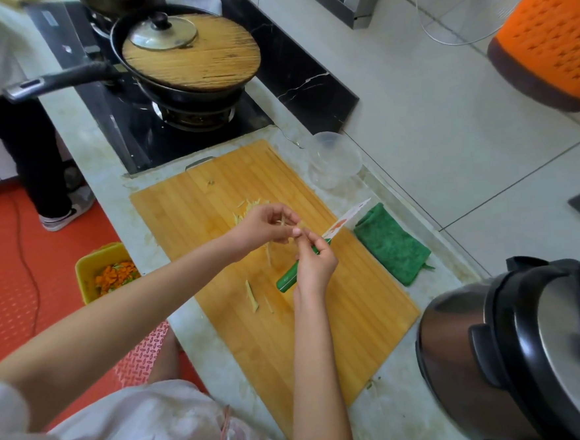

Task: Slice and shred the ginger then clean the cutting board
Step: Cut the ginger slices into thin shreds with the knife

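The ginger shreds (246,209) lay in a small pale heap on the bamboo cutting board (340,319), a little above the middle of the frame, half hidden behind the person's left hand (265,225). A few loose strips (251,296) lay apart from the heap, lower on the board, just left of the knife handle. The left hand hovered over the board with its fingers curled in, thumb and fingertips pinching what looked like a thin sliver or two of ginger close to the blade. The right hand (315,264), just below and to the right of it, was wrapped around the green handle of the knife (345,220). Its white blade, with a red pattern on it, pointed toward the upper right. I could not tell whether the edge touched the board.

Beside the board's right edge lay a folded green cloth (391,247), near the blade tip. Above the cloth, at the board's upper right corner, stood some clear plastic bowls (334,160). Farther up the counter a black pan (183,89) sat on the stove, covered by a round wooden board with a glass lid (163,32) on top. A dark pressure cooker (531,357) filled the lower right. Off the counter's left edge was a yellow bin (105,270) with orange and green scraps in it. An orange basket (550,29) stood at the upper right, and another person's legs (25,142) showed at the upper left.
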`<action>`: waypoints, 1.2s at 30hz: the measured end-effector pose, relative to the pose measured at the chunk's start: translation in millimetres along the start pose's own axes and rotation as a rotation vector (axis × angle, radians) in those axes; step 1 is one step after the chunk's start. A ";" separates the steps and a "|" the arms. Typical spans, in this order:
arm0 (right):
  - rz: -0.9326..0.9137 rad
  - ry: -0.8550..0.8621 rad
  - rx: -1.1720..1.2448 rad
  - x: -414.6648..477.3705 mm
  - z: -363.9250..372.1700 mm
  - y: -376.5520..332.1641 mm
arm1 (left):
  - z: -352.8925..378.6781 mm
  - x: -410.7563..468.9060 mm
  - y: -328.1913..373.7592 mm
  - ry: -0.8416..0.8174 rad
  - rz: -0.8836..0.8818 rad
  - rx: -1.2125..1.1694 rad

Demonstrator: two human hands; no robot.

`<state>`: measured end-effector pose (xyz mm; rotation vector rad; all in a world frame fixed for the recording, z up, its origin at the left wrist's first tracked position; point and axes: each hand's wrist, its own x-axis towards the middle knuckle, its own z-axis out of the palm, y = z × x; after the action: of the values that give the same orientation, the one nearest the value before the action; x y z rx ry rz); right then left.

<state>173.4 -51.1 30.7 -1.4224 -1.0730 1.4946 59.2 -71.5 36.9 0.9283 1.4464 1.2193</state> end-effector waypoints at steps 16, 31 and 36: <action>-0.238 -0.042 -0.376 15.6 10.8 6.2 | -14.0 7.1 -9.1 0.178 0.037 0.141; -0.236 -0.029 -0.239 5.1 11.8 -1.4 | -23.7 7.8 -8.4 0.293 0.111 0.141; -0.227 -0.047 -0.233 3.3 12.2 -1.2 | -20.1 4.9 -10.8 0.087 0.077 0.061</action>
<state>161.1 -48.3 30.9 -1.3727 -1.4245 1.2781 39.0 -73.5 25.4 0.9911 1.5361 1.2918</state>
